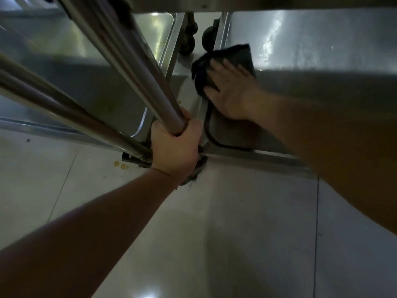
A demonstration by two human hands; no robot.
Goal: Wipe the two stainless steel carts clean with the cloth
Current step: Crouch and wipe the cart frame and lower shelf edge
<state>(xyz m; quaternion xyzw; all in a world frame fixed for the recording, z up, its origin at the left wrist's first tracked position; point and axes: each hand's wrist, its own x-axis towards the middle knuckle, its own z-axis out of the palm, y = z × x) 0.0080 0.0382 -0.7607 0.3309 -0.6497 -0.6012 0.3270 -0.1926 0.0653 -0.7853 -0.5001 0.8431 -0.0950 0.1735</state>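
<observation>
Our left hand [175, 147] curls tight around the post [150, 82] of the left cart [90, 82]. Our right hand [227, 91] lies flat, fingers straight, pressing one dark cloth [234, 57] under the fingertips on the right cart [322, 50]. We count two carts and two wheels [189, 43] beyond the fingers.

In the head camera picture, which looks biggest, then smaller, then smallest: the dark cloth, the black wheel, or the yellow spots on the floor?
1. The dark cloth, though the right hand pressing it hides part.
2. The black wheel, partly hidden and farther off, so less sure.
3. The yellow spots, clearly smallest.
</observation>
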